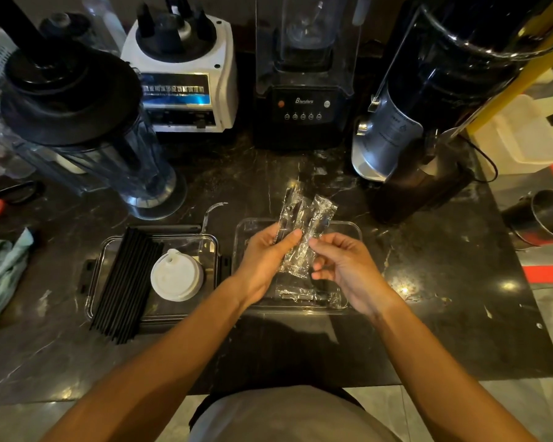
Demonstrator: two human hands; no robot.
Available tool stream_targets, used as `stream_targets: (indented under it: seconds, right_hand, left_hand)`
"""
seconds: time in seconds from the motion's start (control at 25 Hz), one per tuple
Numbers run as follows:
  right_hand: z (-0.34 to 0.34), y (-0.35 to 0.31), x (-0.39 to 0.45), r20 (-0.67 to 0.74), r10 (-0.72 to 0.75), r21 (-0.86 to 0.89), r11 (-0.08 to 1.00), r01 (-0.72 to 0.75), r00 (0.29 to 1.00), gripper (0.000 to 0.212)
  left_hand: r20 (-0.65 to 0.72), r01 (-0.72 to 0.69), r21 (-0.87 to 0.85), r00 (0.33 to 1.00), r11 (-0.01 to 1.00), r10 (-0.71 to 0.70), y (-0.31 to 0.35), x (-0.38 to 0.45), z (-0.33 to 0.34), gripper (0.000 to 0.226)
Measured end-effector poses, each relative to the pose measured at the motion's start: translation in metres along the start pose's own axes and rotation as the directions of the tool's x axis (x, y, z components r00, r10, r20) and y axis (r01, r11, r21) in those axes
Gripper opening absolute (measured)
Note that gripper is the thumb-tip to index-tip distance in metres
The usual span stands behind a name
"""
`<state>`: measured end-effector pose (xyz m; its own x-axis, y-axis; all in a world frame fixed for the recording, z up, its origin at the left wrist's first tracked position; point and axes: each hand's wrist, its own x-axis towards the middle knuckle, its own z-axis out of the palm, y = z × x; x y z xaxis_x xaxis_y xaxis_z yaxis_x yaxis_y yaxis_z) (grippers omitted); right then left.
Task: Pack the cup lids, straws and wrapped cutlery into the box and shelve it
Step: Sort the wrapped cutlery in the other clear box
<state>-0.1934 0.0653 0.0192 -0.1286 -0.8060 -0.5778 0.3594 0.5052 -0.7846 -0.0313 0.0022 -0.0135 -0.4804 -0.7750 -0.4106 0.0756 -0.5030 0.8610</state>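
Bare forearms [160, 355] (no sleeves), grey top [288, 416].

Black blender base [302, 106]: "Blenders" above button row. White blender base [186, 90]: blue label (Chinese characters, unreadable).

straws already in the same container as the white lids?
Yes: the black straws lie in the left clear container beside the white lids.

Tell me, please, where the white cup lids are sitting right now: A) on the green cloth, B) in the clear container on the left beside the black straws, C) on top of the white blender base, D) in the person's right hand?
B: the white cup lids sit stacked in the clear container on the left, right next to the black straws.
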Motion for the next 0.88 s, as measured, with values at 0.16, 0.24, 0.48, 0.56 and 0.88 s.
stream_targets:
  seconds: [0.16,0.24,0.48,0.56,0.88]
  right_hand:
    - [0.007,0.004,0.003,-0.072,-0.005,-0.063,0.998,0.001,0.997,0.014]
    - [0.009,0.006,0.005,-0.093,-0.02,-0.104,0.994,0.01,0.995,0.014]
    - [0.008,0.007,0.011,-0.063,-0.033,-0.199,0.98,0.02,0.997,0.015]
    - [0.004,0.008,0.013,-0.064,-0.042,-0.221,0.975,0.027,0.997,0.016]
    - [-0.003,0.041,0.028,0.142,0.134,-0.983,-0.102,0.156,0.981,0.02]
  left_hand:
    - [0.015,0.023,0.006,1.0,1.0,-0.023,-0.002,-0.005,0.0,0.015]
    - [0.014,0.051,-0.011,0.999,0.999,-0.051,-0.003,-0.007,-0.003,0.022]
    - [-0.01,0.137,-0.004,0.99,0.991,-0.137,-0.005,-0.01,-0.015,0.022]
    - [-0.045,0.144,-0.019,0.989,0.989,-0.144,-0.004,-0.01,-0.018,0.02]
    - [-0.111,0.114,-0.054,0.987,0.992,-0.119,0.009,-0.008,-0.031,0.02]
